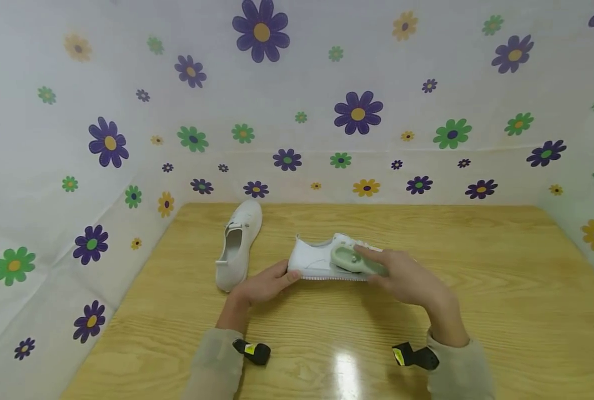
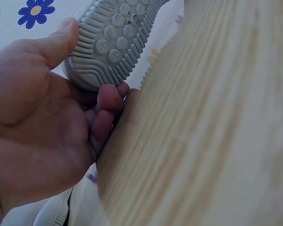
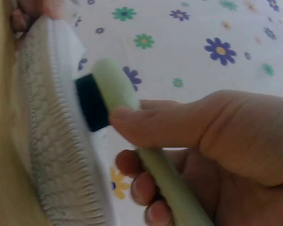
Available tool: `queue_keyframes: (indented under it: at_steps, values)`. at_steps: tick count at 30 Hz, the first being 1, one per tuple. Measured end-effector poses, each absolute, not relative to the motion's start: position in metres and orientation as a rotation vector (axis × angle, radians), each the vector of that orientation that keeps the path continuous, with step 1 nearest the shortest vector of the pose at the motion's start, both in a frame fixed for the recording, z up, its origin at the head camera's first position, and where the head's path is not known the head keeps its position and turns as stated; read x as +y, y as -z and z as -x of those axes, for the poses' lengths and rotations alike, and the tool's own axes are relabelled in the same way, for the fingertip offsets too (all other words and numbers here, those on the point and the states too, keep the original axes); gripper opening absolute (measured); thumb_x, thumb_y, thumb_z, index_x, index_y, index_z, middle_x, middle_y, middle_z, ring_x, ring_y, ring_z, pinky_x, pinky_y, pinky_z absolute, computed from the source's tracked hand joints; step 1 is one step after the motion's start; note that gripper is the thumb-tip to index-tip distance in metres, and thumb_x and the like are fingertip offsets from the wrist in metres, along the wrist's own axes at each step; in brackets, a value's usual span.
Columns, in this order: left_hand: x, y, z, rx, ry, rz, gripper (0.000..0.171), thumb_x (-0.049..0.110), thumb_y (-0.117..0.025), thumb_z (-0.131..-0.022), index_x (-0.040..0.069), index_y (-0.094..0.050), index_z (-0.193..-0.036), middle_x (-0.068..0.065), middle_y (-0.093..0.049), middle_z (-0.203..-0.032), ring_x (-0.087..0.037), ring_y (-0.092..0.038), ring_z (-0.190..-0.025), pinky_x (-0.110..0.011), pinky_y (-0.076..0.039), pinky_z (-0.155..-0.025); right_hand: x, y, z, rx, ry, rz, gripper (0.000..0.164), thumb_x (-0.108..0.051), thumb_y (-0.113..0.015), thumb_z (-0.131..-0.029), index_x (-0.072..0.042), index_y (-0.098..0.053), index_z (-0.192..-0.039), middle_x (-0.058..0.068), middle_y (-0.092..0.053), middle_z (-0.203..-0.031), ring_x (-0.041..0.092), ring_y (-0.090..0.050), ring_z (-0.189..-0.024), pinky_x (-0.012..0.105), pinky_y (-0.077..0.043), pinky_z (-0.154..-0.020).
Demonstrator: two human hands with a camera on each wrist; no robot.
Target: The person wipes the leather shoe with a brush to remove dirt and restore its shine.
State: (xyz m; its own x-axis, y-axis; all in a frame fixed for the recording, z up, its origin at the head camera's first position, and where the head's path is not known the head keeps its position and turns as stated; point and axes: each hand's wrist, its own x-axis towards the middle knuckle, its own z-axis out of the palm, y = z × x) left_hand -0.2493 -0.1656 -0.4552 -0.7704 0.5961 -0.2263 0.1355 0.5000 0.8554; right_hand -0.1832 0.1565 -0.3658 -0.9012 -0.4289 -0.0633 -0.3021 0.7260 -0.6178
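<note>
A white shoe is tipped on its side over the table, its ridged sole turned toward the person. My left hand grips it by the heel, thumb on the sole's edge and fingers beneath. In my right hand is a pale green brush, held by its handle. Dark bristles meet the shoe's side just above the sole in the right wrist view. The second white shoe stands upright on the table, left of the held one, toe pointing away.
The wooden table has a floral-printed white sheet behind it and at both sides. Black straps hang at both wrists. Light glares off the table's front.
</note>
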Motion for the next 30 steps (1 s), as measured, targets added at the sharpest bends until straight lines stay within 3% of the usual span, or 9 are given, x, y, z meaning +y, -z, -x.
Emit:
queue_keyframes:
  at_steps: [4, 12, 13, 15, 23, 28, 30]
  values:
    - [-0.164, 0.454, 0.250, 2.257, -1.190, -0.634, 0.056, 0.043, -0.041, -0.106, 0.001, -0.037, -0.143, -0.012, -0.048, -0.118, -0.028, -0.043, -0.116, -0.042, -0.034, -0.097, 0.171, 0.359, 0.176, 2.645, 0.944, 0.546, 0.060, -0.014, -0.065, -0.094, -0.015, -0.044, -0.151, 0.024, -0.049, -0.144, 0.024, -0.051, -0.090, 0.038, -0.045, -0.076]
    - [-0.167, 0.454, 0.251, 2.275, -1.200, -0.596, 0.047, 0.040, -0.041, -0.107, 0.003, -0.042, -0.135, -0.010, -0.049, -0.106, -0.026, -0.047, -0.102, -0.041, -0.037, -0.090, 0.177, 0.360, 0.178, 2.795, 0.917, 0.447, 0.060, -0.015, -0.062, -0.098, -0.012, -0.039, -0.153, 0.024, -0.055, -0.137, 0.026, -0.055, -0.092, 0.043, -0.046, -0.078]
    - [-0.167, 0.455, 0.250, 2.272, -1.204, -0.601, 0.047, 0.040, -0.041, -0.107, 0.003, -0.042, -0.137, -0.010, -0.050, -0.109, -0.026, -0.047, -0.104, -0.041, -0.037, -0.091, 0.174, 0.361, 0.180, 2.799, 0.899, 0.469, 0.059, -0.016, -0.062, -0.098, -0.013, -0.040, -0.153, 0.023, -0.055, -0.139, 0.025, -0.054, -0.095, 0.043, -0.045, -0.081]
    - [-0.167, 0.456, 0.250, 2.258, -1.210, -0.624, 0.050, 0.039, -0.041, -0.107, 0.002, -0.040, -0.140, -0.012, -0.050, -0.116, -0.026, -0.046, -0.111, -0.041, -0.036, -0.095, 0.169, 0.361, 0.181, 2.748, 0.916, 0.515, 0.060, -0.015, -0.063, -0.097, -0.014, -0.041, -0.152, 0.021, -0.059, -0.130, 0.023, -0.052, -0.082, 0.040, -0.045, -0.074]
    - [-0.166, 0.456, 0.251, 2.259, -1.209, -0.612, 0.060, 0.041, -0.041, -0.107, 0.002, -0.030, -0.152, -0.015, -0.045, -0.140, -0.030, -0.038, -0.132, -0.047, -0.030, -0.109, 0.188, 0.355, 0.172, 2.725, 0.918, 0.463, 0.059, -0.014, -0.063, -0.096, -0.010, -0.042, -0.151, 0.026, -0.052, -0.141, 0.028, -0.055, -0.100, 0.046, -0.047, -0.084]
    - [-0.167, 0.455, 0.250, 2.244, -1.241, -0.604, 0.065, 0.042, -0.043, -0.106, 0.004, -0.026, -0.155, -0.016, -0.031, -0.157, -0.031, -0.023, -0.147, -0.050, -0.018, -0.118, 0.173, 0.360, 0.180, 2.783, 0.913, 0.479, 0.059, -0.017, -0.062, -0.098, -0.009, -0.040, -0.152, 0.025, -0.053, -0.140, 0.029, -0.053, -0.098, 0.044, -0.045, -0.083]
    - [-0.166, 0.454, 0.250, 2.232, -1.244, -0.641, 0.065, 0.042, -0.042, -0.106, 0.003, -0.025, -0.155, -0.016, -0.030, -0.158, -0.032, -0.023, -0.147, -0.051, -0.018, -0.118, 0.171, 0.359, 0.180, 2.742, 0.939, 0.507, 0.058, -0.016, -0.063, -0.097, -0.009, -0.042, -0.151, 0.024, -0.053, -0.140, 0.028, -0.053, -0.097, 0.042, -0.044, -0.081]
